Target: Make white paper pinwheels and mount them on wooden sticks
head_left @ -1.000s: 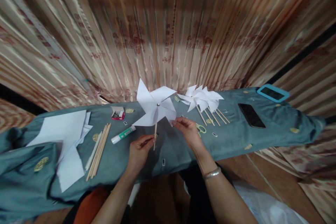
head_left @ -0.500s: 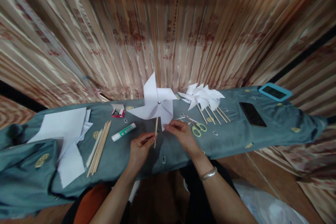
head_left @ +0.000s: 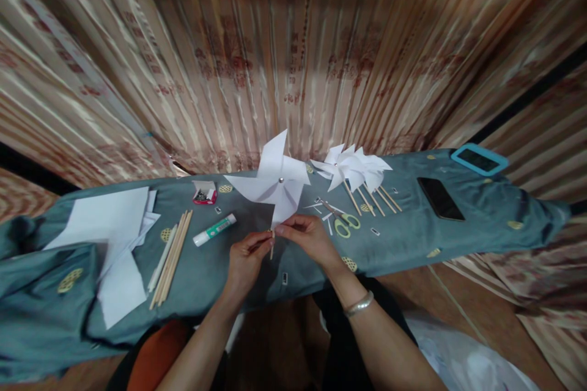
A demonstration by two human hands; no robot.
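I remotely held the white pinwheel (head_left: 280,186) over the tabletop (head_left: 389,244), between glue stick (head_left: 214,230) and scissors (head_left: 347,225), left hand (head_left: 246,258) fingers clamped on its stick (head_left: 272,251), right hand (head_left: 310,237) fingers pinched together at 1 lower blade (head_left: 281,211).

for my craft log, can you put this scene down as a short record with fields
left hand: the left hand pinches the wooden stick of a white paper pinwheel
right hand: the right hand is at its lowest blade, close to the stick
left side: white paper, loose sticks, glue stick, small open box
right side: scissors, overlapping pinwheels on sticks, phone, blue-framed device
surface: grey-green cloth
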